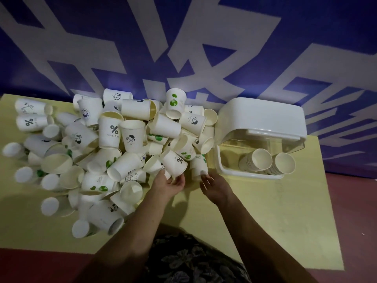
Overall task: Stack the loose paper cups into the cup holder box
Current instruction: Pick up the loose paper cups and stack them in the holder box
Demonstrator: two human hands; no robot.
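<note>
- Mat [265, 211] — 1 pale yellow sheet on the floor. It bears the whole job and keeps cups and box on 1 level within arm's reach.
- Pile [114, 152] — loose paper cups heaped on the mat's left and centre, lying at all angles. The number is too large and too overlapped for an exact count; well over 30 show. The near edge of the heap lies just ahead of both hands, so picks need little reach.
- Box [222, 160] — 1 white cup holder at the right of the pile, touching its edge. The lid [263, 117] is swung up and back, leaving the clear tray open toward the person for loading.
- Stacks [261, 160] — 2 nested rows lie on their sides in the tray, mouths toward the camera. Cups per row cannot be counted.
- Left hand [171, 184] — fingers curled under 1 cup [173, 162] with a "%" mark, gripping its lower part at the pile's near edge. Judged: a pick for stacking.
- Right hand [212, 186] — fingers loosely spread, holding nothing, tips touching or just short of a cup [199, 167] between pile and box.
</note>
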